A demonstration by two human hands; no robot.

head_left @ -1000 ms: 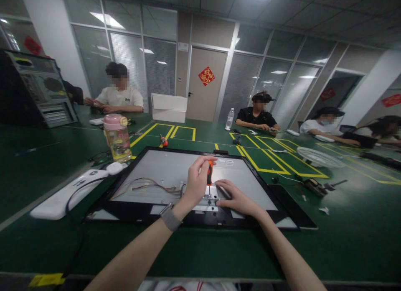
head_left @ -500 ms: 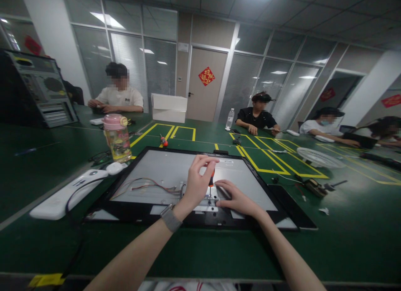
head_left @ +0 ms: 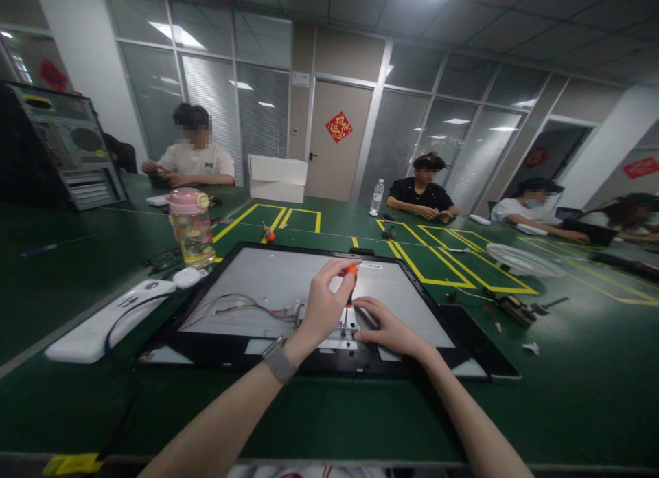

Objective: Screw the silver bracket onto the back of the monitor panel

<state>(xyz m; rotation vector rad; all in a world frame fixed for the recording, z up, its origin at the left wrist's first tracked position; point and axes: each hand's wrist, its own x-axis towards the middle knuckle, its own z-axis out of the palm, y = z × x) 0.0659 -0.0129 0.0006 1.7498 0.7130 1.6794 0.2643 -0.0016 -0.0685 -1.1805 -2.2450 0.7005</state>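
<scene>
My left hand (head_left: 328, 301), a watch on its wrist, has its thumb and fingers closed around the orange-and-black handle of a screwdriver (head_left: 352, 280). The screwdriver stands nearly upright, its thin shaft reaching down to a silver metal bracket (head_left: 337, 343). That bracket lies on the back of a flat display panel (head_left: 268, 272) with a black frame. Beside the shaft, my right hand (head_left: 388, 329) rests low over the bracket's right side, thumb and fingers apart. Whether a small part lies under its fingertips is hidden. Thin wires (head_left: 241, 301) run left from the bracket.
Left of the panel are a white power strip (head_left: 103, 323) with a black cable and a pink-lidded bottle (head_left: 191, 224). A black slab (head_left: 481, 340) lies at the panel's right. Farther off are a red-tipped tool (head_left: 268, 233), a white ring (head_left: 522, 259) and several people.
The fingers of my left hand have shifted on the screwdriver, and more of its orange handle shows. My right hand stays in place. Across the table, a person in black has brought both hands together.
</scene>
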